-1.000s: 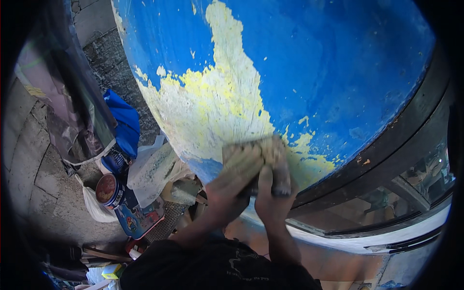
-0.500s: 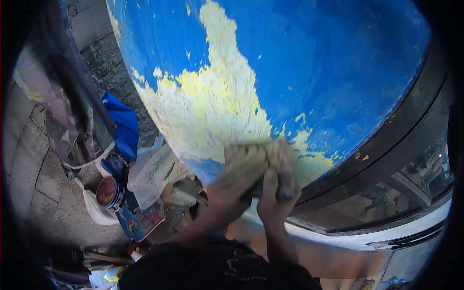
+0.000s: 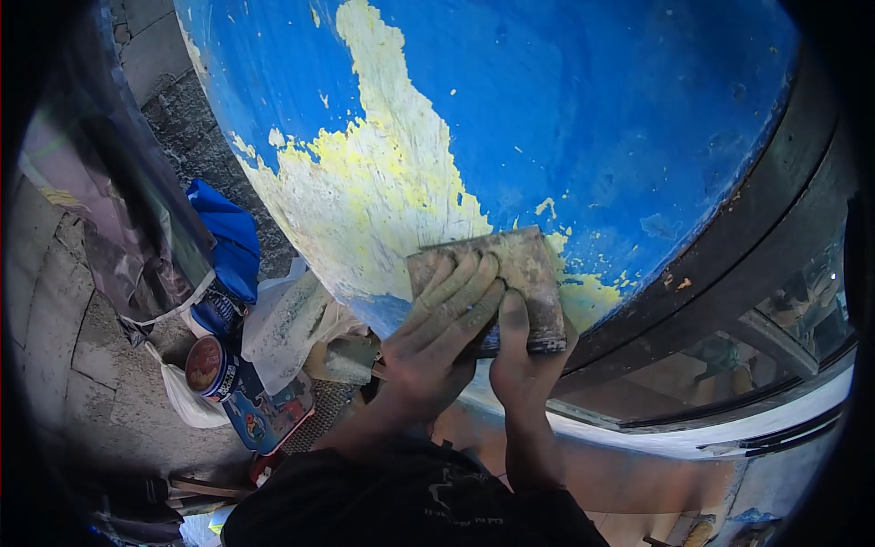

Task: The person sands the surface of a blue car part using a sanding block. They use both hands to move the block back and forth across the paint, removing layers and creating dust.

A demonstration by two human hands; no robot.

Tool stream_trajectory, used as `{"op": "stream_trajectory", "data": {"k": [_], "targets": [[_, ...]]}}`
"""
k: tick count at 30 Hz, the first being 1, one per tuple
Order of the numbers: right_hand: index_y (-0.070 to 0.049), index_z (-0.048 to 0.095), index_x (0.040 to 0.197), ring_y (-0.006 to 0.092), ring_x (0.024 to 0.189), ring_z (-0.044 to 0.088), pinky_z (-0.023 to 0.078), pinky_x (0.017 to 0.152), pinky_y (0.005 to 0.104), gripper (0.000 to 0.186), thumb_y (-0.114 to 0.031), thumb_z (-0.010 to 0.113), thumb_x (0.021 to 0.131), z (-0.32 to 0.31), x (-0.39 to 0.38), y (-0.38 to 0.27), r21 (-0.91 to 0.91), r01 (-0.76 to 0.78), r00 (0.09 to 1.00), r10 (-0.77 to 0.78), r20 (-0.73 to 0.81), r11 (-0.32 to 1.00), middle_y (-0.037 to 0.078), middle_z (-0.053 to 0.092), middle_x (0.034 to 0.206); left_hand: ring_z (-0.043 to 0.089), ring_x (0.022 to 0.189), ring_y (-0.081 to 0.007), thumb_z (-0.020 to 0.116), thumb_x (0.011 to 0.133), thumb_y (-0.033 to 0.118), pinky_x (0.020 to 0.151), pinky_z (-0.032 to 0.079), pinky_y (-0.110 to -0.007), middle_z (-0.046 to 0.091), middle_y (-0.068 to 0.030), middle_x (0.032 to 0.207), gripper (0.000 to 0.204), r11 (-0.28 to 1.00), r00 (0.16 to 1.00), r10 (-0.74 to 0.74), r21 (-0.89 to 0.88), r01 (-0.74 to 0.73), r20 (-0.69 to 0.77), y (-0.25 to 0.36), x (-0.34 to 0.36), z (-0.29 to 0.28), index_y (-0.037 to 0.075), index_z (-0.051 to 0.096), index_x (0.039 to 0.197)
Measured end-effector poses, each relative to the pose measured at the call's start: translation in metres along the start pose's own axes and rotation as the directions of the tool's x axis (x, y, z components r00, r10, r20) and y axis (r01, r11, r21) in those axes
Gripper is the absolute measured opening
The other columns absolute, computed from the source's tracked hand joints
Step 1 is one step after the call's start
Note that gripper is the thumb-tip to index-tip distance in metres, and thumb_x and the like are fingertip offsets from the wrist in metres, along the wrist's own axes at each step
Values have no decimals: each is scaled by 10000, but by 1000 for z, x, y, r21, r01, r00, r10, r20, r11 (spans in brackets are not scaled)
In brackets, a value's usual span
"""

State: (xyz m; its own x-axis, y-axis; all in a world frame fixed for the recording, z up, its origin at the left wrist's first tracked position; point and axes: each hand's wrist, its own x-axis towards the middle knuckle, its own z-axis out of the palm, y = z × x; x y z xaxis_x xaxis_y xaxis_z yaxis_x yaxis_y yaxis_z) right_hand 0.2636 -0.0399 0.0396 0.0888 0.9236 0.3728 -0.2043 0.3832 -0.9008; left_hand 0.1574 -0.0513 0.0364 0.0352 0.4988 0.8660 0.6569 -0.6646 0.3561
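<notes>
A flat, dusty brown rectangular plate (image 3: 527, 260) with a dark near edge lies against a large curved blue panel (image 3: 565, 109). The fingers of my left hand (image 3: 433, 342) press across its top, with the thumb side hidden. My right hand (image 3: 524, 369) grips its near right part, thumb on top and the other fingers out of sight underneath. Around the plate the panel bears a bare white-and-yellow patch (image 3: 365, 201) with ragged, flaking edges. Whether the plate is a scraper or a sanding block I cannot tell.
Dark trim and a window (image 3: 702, 374) border the panel on the right. To the left, a tub of reddish paste (image 3: 208, 366) stands beside a white bag (image 3: 187, 392), pale sheeting (image 3: 287, 333) and a blue cloth (image 3: 223, 237). Dark, purplish sheeting (image 3: 118, 210) hangs farther left.
The plate and both hands, blurred before, now show sharply and sit slightly farther up the panel. The view has shifted, so the panel appears a little farther left.
</notes>
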Motion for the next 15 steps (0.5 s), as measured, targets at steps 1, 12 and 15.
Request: {"op": "stream_trajectory", "data": {"k": [1, 12, 15], "targets": [[74, 607, 1074, 113, 854, 582, 463, 747, 265, 250, -103, 564, 902, -5, -3, 8, -17, 65, 998, -65, 3, 998, 74, 658, 974, 566, 1173, -324, 615, 650, -129, 1034, 407, -489, 628, -189, 1173, 431, 1000, 1000, -4, -13, 4, 18, 1, -9, 4, -47, 655, 1072], [36, 648, 913, 64, 654, 558, 442, 554, 242, 156, -110, 601, 885, -4, -15, 26, -36, 168, 977, -171, -128, 985, 33, 643, 757, 563, 1179, -314, 617, 616, -131, 1036, 413, -467, 625, -168, 1192, 493, 999, 996, -30, -21, 32, 82, -3, -31, 10, -21, 656, 1095], [44, 643, 940, 75, 675, 570, 453, 577, 247, 158, -94, 592, 882, -5, -2, 12, -39, 113, 990, -116, -84, 993, 57, 652, 792, 613, 1105, -319, 657, 675, -105, 990, 457, -444, 658, -169, 1122, 373, 998, 999, -46, 35, 46, 10, 1, -5, 7, -29, 677, 1039]]}}
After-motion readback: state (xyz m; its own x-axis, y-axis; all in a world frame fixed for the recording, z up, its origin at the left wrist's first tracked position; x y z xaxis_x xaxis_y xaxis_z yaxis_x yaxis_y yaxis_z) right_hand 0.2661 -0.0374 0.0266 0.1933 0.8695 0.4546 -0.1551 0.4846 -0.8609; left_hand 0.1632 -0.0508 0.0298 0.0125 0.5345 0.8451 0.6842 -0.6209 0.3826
